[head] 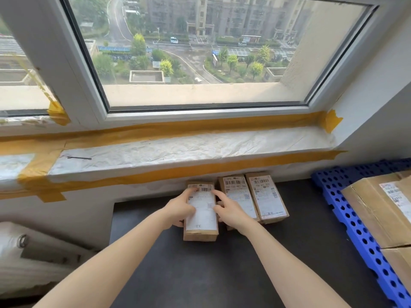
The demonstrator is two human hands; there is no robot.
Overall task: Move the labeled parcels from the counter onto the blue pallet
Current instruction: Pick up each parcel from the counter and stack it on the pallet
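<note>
There, on the dark counter (222, 274) beneath the windowsill (178, 150), three labeled parcels stood in a row against the wall. I saw both hands on the nearest parcel (201, 221), the one furthest left. The left hand (181, 211) gripped its left side, forefinger stretched along the white label toward the barcode, other fingers curled at the edge. The right hand (231, 213) clasped its right side the same way (its lower fingers tucked into the gap beside the middle parcel (235, 192)). The third parcel (265, 196) lay touching the middle one, tilted a little rightward. To the right, the blue pallet (347, 210) rested on the counter, already bearing larger cardboard boxes (367, 210) with labels. A white radiator (29, 252) sat lower left.
</note>
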